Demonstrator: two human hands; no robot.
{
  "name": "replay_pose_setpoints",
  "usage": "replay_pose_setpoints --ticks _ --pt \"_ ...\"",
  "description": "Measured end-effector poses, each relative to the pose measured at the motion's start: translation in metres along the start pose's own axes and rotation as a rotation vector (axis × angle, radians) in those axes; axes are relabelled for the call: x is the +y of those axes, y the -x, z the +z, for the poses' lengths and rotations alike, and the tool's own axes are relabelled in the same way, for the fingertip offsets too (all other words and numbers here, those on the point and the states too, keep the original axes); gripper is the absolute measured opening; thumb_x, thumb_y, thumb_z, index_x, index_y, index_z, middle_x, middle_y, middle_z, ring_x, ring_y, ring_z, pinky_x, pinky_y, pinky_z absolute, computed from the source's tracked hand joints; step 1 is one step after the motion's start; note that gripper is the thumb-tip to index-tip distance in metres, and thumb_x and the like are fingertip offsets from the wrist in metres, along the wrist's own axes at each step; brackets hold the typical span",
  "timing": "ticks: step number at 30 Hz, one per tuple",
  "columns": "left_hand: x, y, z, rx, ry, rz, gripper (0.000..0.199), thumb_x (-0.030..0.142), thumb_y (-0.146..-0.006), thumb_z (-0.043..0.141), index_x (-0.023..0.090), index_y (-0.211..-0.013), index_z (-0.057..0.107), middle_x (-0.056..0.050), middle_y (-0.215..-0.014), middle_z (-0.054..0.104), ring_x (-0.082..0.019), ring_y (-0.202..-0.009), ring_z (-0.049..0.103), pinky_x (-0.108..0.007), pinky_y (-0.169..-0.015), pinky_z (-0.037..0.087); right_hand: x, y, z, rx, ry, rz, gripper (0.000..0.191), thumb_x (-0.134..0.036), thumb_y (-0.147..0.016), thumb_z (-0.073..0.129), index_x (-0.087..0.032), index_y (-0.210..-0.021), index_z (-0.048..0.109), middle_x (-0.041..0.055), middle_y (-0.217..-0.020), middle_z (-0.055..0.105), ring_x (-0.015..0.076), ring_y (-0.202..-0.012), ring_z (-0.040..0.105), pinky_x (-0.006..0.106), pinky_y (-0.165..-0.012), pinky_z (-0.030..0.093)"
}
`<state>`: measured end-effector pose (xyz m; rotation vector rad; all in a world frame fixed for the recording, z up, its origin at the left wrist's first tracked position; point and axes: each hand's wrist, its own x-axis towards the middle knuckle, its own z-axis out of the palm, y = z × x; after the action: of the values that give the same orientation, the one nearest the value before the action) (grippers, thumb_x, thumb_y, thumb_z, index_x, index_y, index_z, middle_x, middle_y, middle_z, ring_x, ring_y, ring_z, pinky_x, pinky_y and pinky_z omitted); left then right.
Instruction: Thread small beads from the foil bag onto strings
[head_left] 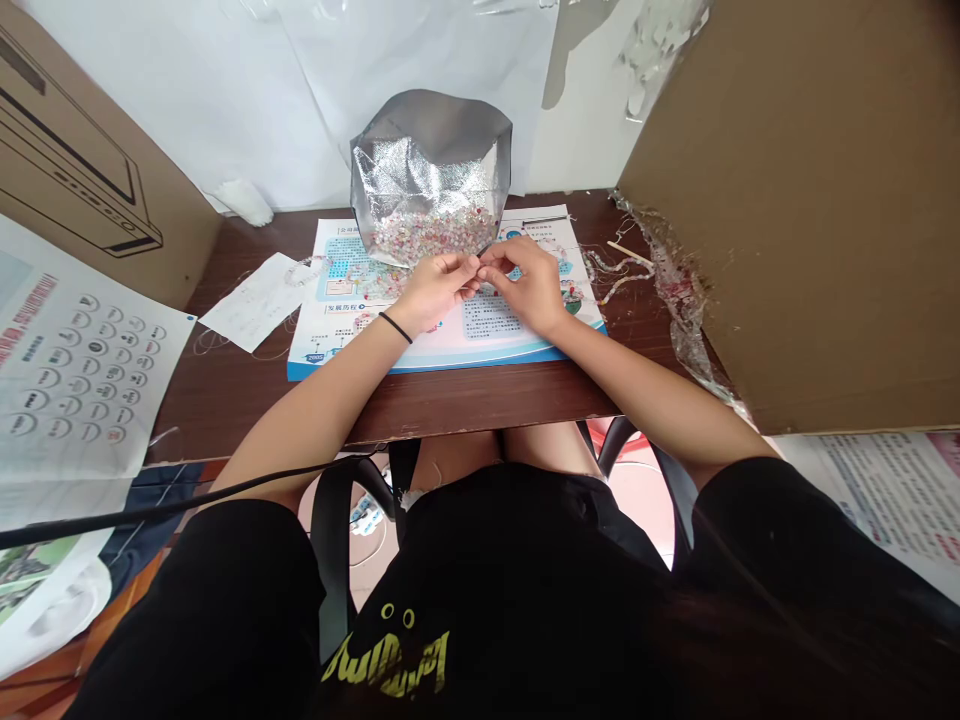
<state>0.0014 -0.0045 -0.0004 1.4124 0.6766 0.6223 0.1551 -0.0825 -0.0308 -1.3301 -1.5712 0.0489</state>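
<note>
Both hands held low over the middle of the desk, seen from above. The left hand, a thin black wristband at its wrist, is curled and partly closed, its fingertips drawn together. The right hand is likewise curled, its fingers arched and meeting those of the left hand at the centre. The two hands touch at the fingertips in a pinching pose, but anything held between them is too small to make out, so the grip cannot be confirmed. Both forearms reach forward from the body and converge, resting over the front edge of the dark wooden desk. The hands lie above a printed blue-and-white leaflet. Just beyond them, a crumpled silver foil bag stands open on the leaflet, holding a mass of small pale and pink beads, with a few scattered near its mouth. To the right, loose strands of beads lie on the desk beside a thin wooden stick. To the left lies a white paper slip, and a cardboard panel stands at the right
</note>
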Motion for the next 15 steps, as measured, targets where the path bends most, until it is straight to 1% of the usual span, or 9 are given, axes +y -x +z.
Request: replay_pose_setpoints --ticks 5,8,10,13,15 --pt "-0.003 0.002 0.004 0.09 -0.065 0.061 0.025 0.034 -0.091 0.072 0.016 -0.076 0.064 -0.001 -0.068 0.063 -0.008 -0.065 0.06 -0.023 -0.062 0.048 -0.004 -0.001 -0.002 -0.032 0.026 0.029 0.014 -0.035 -0.098 0.06 -0.024 -0.096 0.068 0.0036 -0.089 0.062 0.0202 -0.091 0.059 0.041 -0.087 0.05" --pt "0.0 -0.002 0.001 0.21 -0.031 0.07 0.024 0.035 -0.093 0.07 0.018 -0.078 0.062 -0.002 -0.072 0.066 -0.009 -0.068 0.062 -0.023 -0.061 0.048 -0.002 -0.004 -0.005 -0.023 0.059 0.058 0.011 -0.031 -0.097 0.059 -0.024 -0.098 0.067 0.0042 -0.091 0.063 0.0208 -0.091 0.059 0.041 -0.086 0.051" --pt "0.006 -0.006 -0.006 0.307 0.051 0.069 0.025 0.036 -0.098 0.063 0.02 -0.079 0.058 -0.002 -0.074 0.067 -0.01 -0.072 0.064 -0.024 -0.065 0.051 0.002 -0.006 -0.008 -0.028 0.093 0.076 0.011 -0.028 -0.096 0.057 -0.024 -0.1 0.067 0.0043 -0.092 0.063 0.021 -0.091 0.06 0.042 -0.086 0.051" --pt "0.017 -0.011 -0.018 0.431 0.25 0.073 0.029 0.035 -0.106 0.043 0.022 -0.08 0.048 -0.001 -0.08 0.069 -0.012 -0.079 0.068 -0.029 -0.076 0.056 0.013 -0.009 -0.013 -0.054 0.159 0.11 0.013 -0.023 -0.094 0.054 -0.024 -0.1 0.066 0.0036 -0.09 0.063 0.0213 -0.09 0.06 0.043 -0.086 0.05" --pt "0.023 -0.013 -0.025 0.486 0.329 0.082 0.031 0.04 -0.107 0.039 0.023 -0.082 0.045 0.0 -0.08 0.067 -0.014 -0.082 0.069 -0.031 -0.079 0.056 0.02 -0.011 -0.016 -0.06 0.213 0.146 0.014 -0.021 -0.093 0.054 -0.025 -0.099 0.066 0.0033 -0.089 0.063 0.0218 -0.09 0.06 0.043 -0.087 0.05"
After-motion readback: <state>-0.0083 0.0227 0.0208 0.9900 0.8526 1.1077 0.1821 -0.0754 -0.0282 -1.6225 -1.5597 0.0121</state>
